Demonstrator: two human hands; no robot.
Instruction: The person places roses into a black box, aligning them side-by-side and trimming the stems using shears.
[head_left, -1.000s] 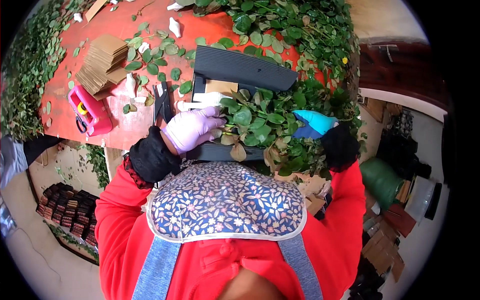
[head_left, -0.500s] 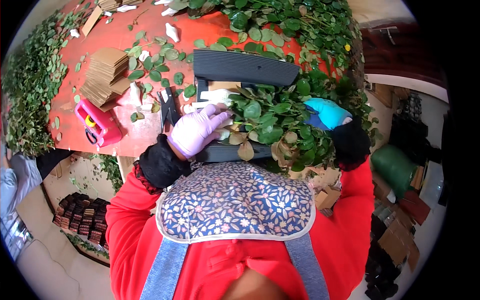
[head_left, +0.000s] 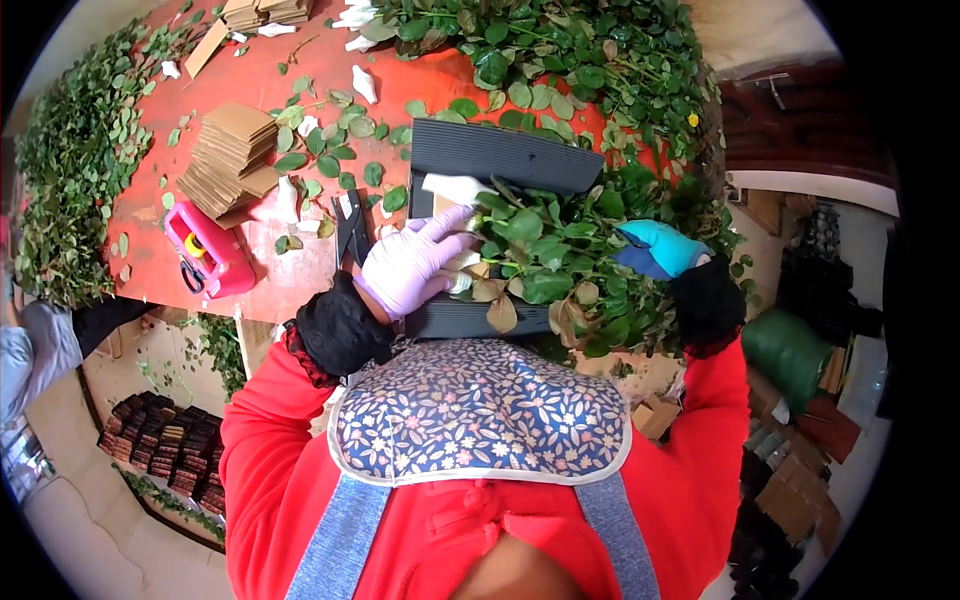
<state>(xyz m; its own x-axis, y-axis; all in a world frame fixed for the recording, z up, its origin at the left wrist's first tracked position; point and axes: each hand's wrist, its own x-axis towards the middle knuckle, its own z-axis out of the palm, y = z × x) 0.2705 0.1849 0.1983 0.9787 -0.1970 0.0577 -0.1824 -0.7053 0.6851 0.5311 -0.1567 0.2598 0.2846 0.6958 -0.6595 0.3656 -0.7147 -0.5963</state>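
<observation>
My left hand [head_left: 415, 262], in a lilac glove, lies over white-covered flower heads [head_left: 462, 268] at the left end of a black ribbed holder [head_left: 500, 155]. Its fingers are stretched out and slightly spread, their tips against the heads and leaves. Leafy rose stems [head_left: 545, 240] run rightward through the holder from those heads. At their right end my right hand [head_left: 658, 250], in a blue glove, is closed round the stems, its fingertips partly hidden by foliage. Another white-covered head [head_left: 455, 188] lies at the holder's far side. Black-handled scissors or a stapler-like tool [head_left: 350, 225] lies beside my left hand.
On the red table [head_left: 300, 80] stand a stack of brown cardboard pieces [head_left: 225, 155] and a pink holder [head_left: 215, 255] with scissors in it. Loose leaves and white sleeves are scattered about. Leafy stems [head_left: 80, 180] are heaped left and at the far right. Another person's arm [head_left: 40, 345] shows at left.
The view has shifted slightly, so the table's things sit a little further right and lower. My left hand has moved slightly against the flower heads; my right hand stays at the stems.
</observation>
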